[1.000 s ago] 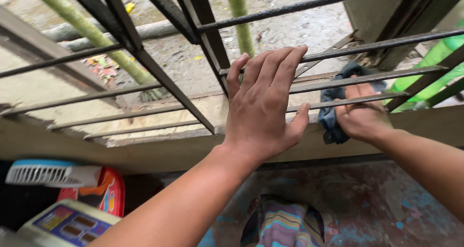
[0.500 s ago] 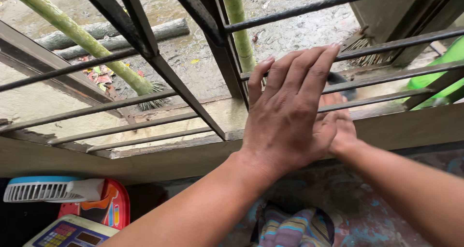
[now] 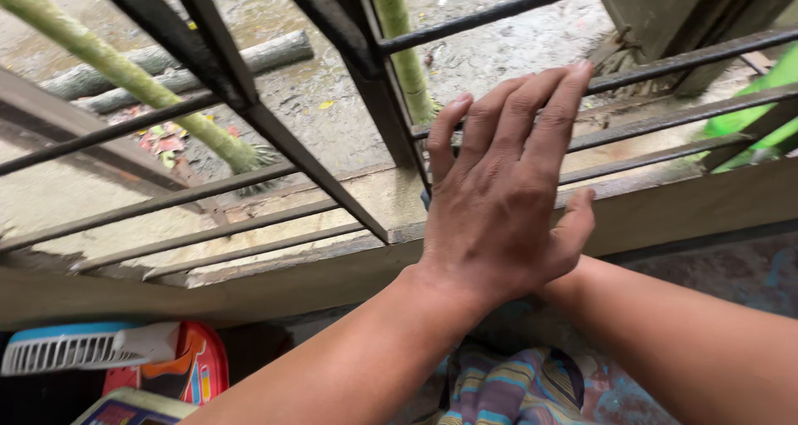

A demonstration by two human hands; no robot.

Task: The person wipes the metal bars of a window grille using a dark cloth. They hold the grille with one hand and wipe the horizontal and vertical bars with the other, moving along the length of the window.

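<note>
My left hand is held flat with its fingers apart, the fingertips up against the dark metal window bars above the wooden sill. It holds nothing. My right forearm comes in from the lower right and passes under the left hand, which hides the right hand completely. A small sliver of blue cloth shows at the left edge of my left hand, on the sill by the bars.
A striped cloth lies below my arms. At the lower left are a blue and white fan-like object and a red toy. Outside the bars are green stems, a log and muddy ground.
My right hand with the dark blue cloth has slid left along the sill, from beside my left hand to underneath it. The view has shifted right with it.
</note>
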